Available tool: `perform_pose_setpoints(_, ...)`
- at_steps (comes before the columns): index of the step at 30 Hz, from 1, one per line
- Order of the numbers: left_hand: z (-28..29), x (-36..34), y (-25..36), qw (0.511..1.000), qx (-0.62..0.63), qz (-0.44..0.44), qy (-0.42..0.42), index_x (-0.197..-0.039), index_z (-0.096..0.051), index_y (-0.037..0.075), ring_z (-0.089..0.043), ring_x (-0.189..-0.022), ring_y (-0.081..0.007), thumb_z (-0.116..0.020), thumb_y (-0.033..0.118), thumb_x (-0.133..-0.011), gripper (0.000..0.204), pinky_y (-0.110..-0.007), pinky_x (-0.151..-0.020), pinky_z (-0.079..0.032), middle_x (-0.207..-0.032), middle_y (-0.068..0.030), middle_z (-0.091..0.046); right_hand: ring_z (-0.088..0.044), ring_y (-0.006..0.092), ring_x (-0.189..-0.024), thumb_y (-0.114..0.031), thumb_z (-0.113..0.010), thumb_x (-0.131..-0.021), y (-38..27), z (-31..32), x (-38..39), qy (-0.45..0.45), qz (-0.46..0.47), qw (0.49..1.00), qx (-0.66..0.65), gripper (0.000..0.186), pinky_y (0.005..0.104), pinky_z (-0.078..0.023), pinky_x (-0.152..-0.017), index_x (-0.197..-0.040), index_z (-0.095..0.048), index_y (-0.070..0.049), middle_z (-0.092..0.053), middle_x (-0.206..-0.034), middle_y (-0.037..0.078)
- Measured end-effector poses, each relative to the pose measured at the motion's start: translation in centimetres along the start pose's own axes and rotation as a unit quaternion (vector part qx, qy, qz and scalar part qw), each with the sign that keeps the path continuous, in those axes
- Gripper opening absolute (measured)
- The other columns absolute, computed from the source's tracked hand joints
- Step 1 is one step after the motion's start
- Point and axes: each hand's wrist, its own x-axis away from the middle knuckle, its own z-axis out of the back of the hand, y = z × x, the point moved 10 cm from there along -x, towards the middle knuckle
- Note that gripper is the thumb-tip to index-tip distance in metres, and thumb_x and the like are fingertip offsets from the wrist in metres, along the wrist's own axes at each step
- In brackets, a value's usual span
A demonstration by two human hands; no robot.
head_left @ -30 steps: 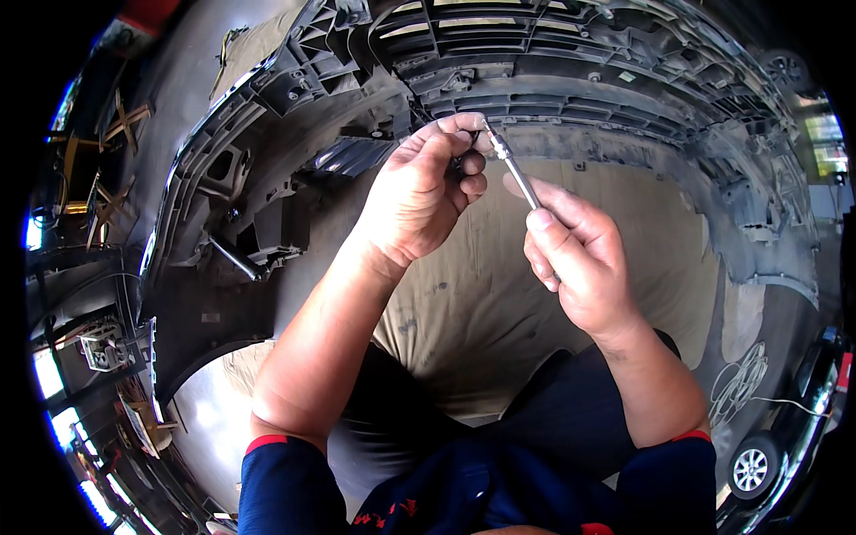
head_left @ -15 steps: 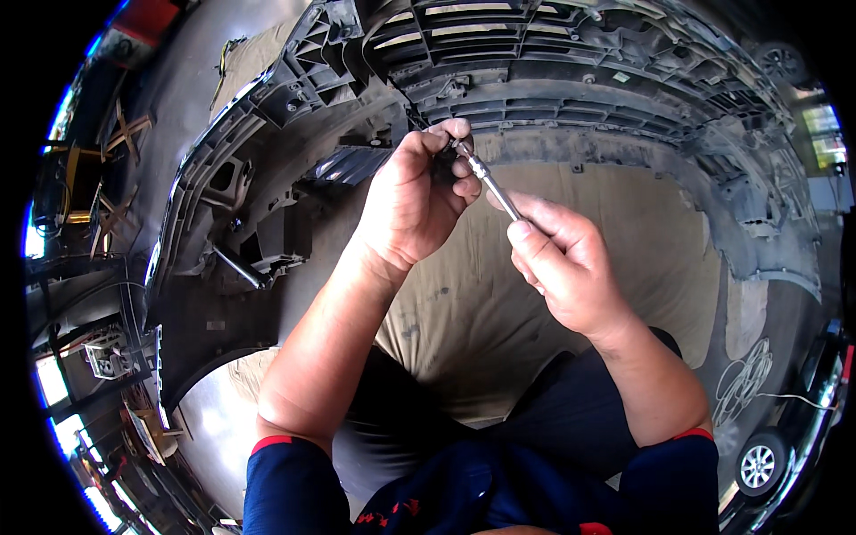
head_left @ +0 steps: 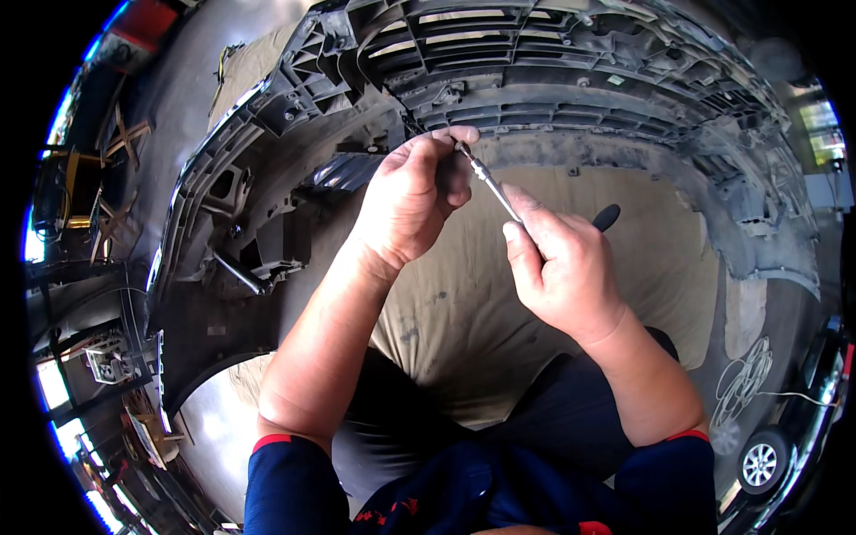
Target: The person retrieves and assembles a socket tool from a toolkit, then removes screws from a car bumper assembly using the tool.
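Note:
My right hand (head_left: 571,272) is closed round a socket wrench (head_left: 496,191) with a slim silver shaft. Its dark, rounded handle end sticks out past the far side of that hand. The shaft slants up and left, its tip reaching the fingertips of my left hand (head_left: 399,201). Those fingers are curled and pinch a small dark part (head_left: 461,145) at the tool's tip, mostly hidden and too small to name. Both hands are raised over a tan cloth (head_left: 481,294), in front of a large, dusty car bumper (head_left: 553,114) showing its ribbed inner side.
The bumper curves round from the left, across the far side, to the right. A coiled pale cable (head_left: 743,385) lies on the floor at right, near a car wheel (head_left: 761,464). Wooden stands (head_left: 125,138) are at far left. My dark-trousered legs are bent below.
The dark handle end has come into view beyond my right hand, whose grip has turned. My left hand has shifted slightly left and down, its fingers still pinched at the tip.

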Motion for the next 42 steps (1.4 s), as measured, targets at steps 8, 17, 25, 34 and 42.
perform_pose_setpoints(8,-1.6,-1.0,0.6,0.992,-0.112,-0.038,-0.043,-0.113,-0.062,-0.002,-0.044,-0.067,-0.0107,-0.049,0.017,-0.104,0.025,-0.026,-0.063,-0.039,-0.076,-0.0013,-0.051,-0.062,0.0174,-0.059,-0.012,-0.064,-0.098,3.0,0.0,0.6,-0.049,-0.151,0.963,-0.219,0.037,0.0311,-0.05,-0.059,-0.131,-0.063,0.004,-0.066,-0.071,0.004)
perform_pose_setpoints(17,-4.5,-2.0,-0.3,0.997,0.039,-0.02,-0.059,-0.114,-0.066,0.002,-0.046,-0.068,-0.0067,-0.054,0.021,-0.106,0.024,-0.022,-0.059,-0.039,-0.08,0.0038,-0.054,-0.068,0.0123,-0.071,-0.01,-0.063,-0.099,2.4,2.2,0.0,0.039,-0.096,0.974,-0.2,0.032,0.028,-0.053,-0.065,-0.126,-0.065,0.006,-0.073,-0.083,0.01)
perform_pose_setpoints(25,-8.8,-6.9,1.9,0.996,0.05,-0.036,-0.057,-0.112,-0.067,0.003,-0.039,-0.064,-0.0065,-0.05,0.023,-0.107,0.026,-0.023,-0.052,-0.033,-0.079,0.0046,-0.048,-0.061,0.0063,-0.097,-0.01,-0.059,-0.103,2.4,5.1,-4.2,0.076,-0.082,0.98,-0.165,0.034,0.0228,-0.049,-0.087,-0.133,-0.062,0.004,-0.072,-0.112,0.006)
perform_pose_setpoints(34,-11.1,-9.4,5.5,0.983,0.129,-0.109,-0.076,-0.095,-0.062,0.002,-0.042,-0.06,-0.0092,-0.05,0.017,-0.105,0.021,-0.026,-0.048,-0.032,-0.074,-0.0004,-0.051,-0.041,-0.0003,-0.062,-0.011,-0.058,-0.104,2.3,5.7,-8.4,0.101,-0.079,0.977,-0.17,0.028,0.0193,-0.034,-0.055,-0.128,-0.067,0.001,-0.052,-0.074,-0.01)
perform_pose_setpoints(42,-10.5,-10.1,5.8,0.988,0.13,-0.057,-0.057,-0.091,-0.059,0.002,-0.041,-0.059,-0.0103,-0.052,0.015,-0.104,0.02,-0.026,-0.048,-0.032,-0.074,-0.0015,-0.051,-0.071,0.0152,-0.09,-0.011,-0.055,-0.101,2.3,6.2,-10.0,0.101,-0.097,0.973,-0.184,0.024,0.0298,-0.055,-0.085,-0.11,-0.074,0.0,-0.077,-0.097,0.009)
